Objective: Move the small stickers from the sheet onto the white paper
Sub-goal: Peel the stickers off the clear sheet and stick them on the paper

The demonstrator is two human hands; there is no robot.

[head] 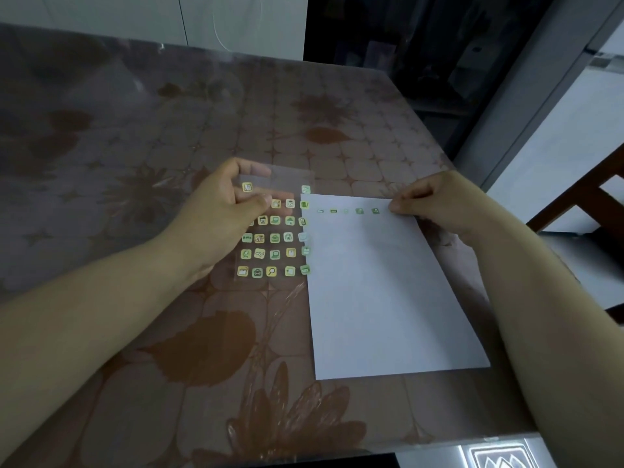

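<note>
Five small green stickers (346,211) sit in a row near the far edge of the rectangular white paper (381,292) on the brown flower-patterned tabletop (169,332). Just left of the paper, the grip of the left hand (219,211) pinches the clear plastic sticker sheet (273,244). The grip of the right hand (435,204) is pressed together at the paper's far right corner; holding what, I cannot tell.

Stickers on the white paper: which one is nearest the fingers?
The green sticker at the row's right end, just beside the fingers of the right hand; the other four sit further left.
</note>
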